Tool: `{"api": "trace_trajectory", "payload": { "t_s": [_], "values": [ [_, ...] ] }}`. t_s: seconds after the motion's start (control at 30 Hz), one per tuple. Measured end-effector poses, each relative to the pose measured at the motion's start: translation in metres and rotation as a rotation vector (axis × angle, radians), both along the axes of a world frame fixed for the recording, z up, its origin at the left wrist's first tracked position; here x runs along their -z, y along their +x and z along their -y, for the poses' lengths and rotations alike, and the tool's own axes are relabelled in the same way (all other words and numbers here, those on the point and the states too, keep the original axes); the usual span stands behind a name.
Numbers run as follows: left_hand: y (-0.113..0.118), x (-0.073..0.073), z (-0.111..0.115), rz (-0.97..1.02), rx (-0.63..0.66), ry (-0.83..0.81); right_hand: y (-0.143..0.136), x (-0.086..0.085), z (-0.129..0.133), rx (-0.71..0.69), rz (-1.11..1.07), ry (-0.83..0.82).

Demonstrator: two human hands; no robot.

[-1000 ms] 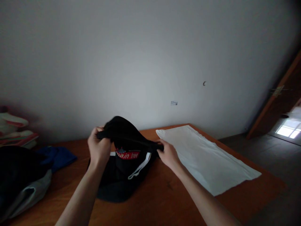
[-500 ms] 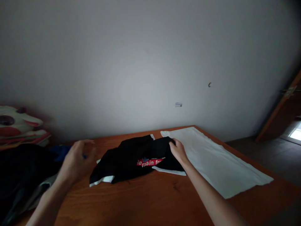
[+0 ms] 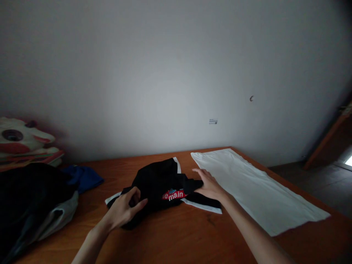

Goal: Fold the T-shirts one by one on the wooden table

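Note:
A black garment with white trim and a red printed patch lies bunched on the wooden table. At its left end, my left hand rests over the cloth, fingers curled and thumb apart, with a gap between them. Beside its right end is my right hand, fingers stretched out and thumb against the black fabric. A white-edged flap extends below the right hand. White cloth lies spread flat to the right of that hand.
Dark clothes are heaped at the left, with a blue cloth beside them. A cow-like plush toy is behind the heap. The grey wall borders the table's back; a door stands at far right.
My left hand has come right and down from beside the garment onto its left end. My right hand has loosened and spread its fingers. The garment's right part has dropped lower.

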State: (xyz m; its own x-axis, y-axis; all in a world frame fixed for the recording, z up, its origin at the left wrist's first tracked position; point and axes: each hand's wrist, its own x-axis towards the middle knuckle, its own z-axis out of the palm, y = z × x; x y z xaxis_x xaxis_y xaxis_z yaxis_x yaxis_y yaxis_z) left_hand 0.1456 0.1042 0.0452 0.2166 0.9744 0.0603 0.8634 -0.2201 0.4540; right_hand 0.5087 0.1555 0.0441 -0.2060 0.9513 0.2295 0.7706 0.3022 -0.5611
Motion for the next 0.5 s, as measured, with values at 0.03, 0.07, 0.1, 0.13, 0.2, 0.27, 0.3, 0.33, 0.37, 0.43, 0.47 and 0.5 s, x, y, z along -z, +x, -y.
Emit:
{"api": "trace_trajectory", "payload": {
  "t_s": [0.03,0.07,0.1,0.13,0.2,0.27,0.3,0.33,0.37,0.43,0.47,0.5],
  "values": [
    [-0.001,-0.002,0.003,0.010,-0.025,-0.042,-0.001,0.007,0.003,-0.066,0.052,-0.007],
    [-0.001,-0.002,0.007,-0.001,-0.045,-0.041,-0.003,0.014,0.006,-0.133,0.083,-0.008],
    [-0.001,-0.001,0.009,-0.029,-0.059,-0.001,-0.007,0.022,0.009,-0.191,0.093,0.003],
    [-0.001,0.003,0.011,-0.069,-0.065,0.060,-0.012,0.029,0.011,-0.234,0.087,0.026],
    [-0.003,0.011,0.013,-0.128,-0.059,0.136,-0.022,0.041,0.015,-0.255,0.049,0.082],
    [-0.006,0.018,0.012,-0.134,-0.033,0.087,-0.030,0.047,0.016,-0.222,-0.003,0.114],
    [-0.007,0.020,0.012,-0.126,-0.014,0.056,-0.033,0.048,0.016,-0.206,-0.038,0.111],
    [-0.008,0.020,0.012,-0.117,0.004,0.038,-0.036,0.048,0.016,-0.199,-0.089,0.092],
    [-0.009,0.019,0.011,-0.110,0.014,0.034,-0.038,0.048,0.016,-0.197,-0.161,0.058],
    [-0.008,0.014,0.011,-0.118,0.018,0.048,-0.043,0.045,0.017,-0.208,-0.316,-0.020],
    [-0.007,0.010,0.012,-0.118,0.016,0.042,-0.045,0.043,0.018,-0.215,-0.382,-0.049],
    [-0.006,0.006,0.012,-0.098,0.014,0.030,-0.048,0.040,0.018,-0.221,-0.448,-0.072]
  ]
}}
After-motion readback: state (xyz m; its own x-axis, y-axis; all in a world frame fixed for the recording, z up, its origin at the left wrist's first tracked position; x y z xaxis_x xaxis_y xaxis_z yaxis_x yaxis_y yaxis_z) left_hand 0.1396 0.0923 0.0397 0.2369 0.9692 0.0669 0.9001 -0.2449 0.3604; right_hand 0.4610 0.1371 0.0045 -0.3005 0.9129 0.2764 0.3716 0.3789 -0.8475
